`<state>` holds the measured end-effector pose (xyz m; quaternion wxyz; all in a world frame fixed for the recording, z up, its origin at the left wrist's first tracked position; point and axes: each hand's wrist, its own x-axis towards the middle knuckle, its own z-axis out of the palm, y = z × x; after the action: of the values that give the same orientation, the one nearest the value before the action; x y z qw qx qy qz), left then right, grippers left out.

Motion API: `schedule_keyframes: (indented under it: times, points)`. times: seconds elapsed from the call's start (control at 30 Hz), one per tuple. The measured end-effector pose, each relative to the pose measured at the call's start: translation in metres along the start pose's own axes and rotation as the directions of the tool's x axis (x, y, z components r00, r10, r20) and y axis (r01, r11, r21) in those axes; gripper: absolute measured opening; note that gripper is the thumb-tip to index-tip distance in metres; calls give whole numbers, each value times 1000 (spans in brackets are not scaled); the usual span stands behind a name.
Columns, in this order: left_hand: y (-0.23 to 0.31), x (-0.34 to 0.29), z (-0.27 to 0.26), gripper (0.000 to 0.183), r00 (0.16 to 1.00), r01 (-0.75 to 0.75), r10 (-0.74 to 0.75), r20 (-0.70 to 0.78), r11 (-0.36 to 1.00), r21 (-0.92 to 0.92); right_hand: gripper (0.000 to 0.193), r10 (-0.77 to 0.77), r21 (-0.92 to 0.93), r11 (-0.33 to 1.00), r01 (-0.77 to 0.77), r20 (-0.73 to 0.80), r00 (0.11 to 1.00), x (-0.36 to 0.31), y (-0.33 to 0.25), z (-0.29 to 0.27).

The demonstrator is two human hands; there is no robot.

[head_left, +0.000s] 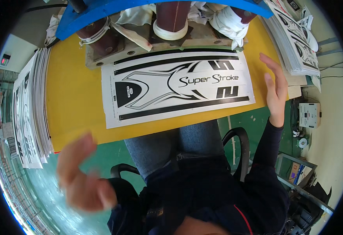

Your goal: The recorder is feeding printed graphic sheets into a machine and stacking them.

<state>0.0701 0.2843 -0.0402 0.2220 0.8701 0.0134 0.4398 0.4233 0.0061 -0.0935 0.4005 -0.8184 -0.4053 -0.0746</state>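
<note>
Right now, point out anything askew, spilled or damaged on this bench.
I see no spill or clear damage. One oddity: white cloth is bundled round the right-hand dark red post, its loose end dangling near the upper right corner of the printed sheet. It looks makeshift.

L hand (81, 181) blurred, part-curled; R hand (276, 92) fingers fwd, slightly bent.

Bright, even light covers the yellow table (71, 98); glare whitens the green floor (52, 197) at left. Blur smears the left hand (83, 180), while the printed sheet (161, 84) looks crisp. Fisheye distortion bows outer edges.
</note>
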Motion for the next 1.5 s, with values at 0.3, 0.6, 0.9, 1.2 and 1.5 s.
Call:
schedule_keyframes:
  times: [0.3, 0.6, 0.9, 1.2, 1.5]
  points:
    - [-34, -24, 7, 30, 846, 218, -424, 323, 828, 516, 20, -141, -123, 979, 165, 182, 973, -33, -20, -23]
    - [-75, 12, 42, 31, 863, 193, -411, 295, 806, 560, 29, -93, -243, 961, 133, 170, 981, 7, 2, -1]
    - [-58, -2, 31, 29, 831, 262, -516, 207, 692, 673, 36, -11, -109, 994, 31, 177, 984, 8, -12, 2]
    - [-59, 2, 42, 39, 827, 262, -504, 248, 736, 624, 33, -26, -358, 927, 113, 237, 971, 4, -19, -5]
    - [-73, -4, 40, 41, 826, 310, -523, 210, 732, 607, 32, -99, -241, 952, 187, 336, 937, -10, -42, -5]
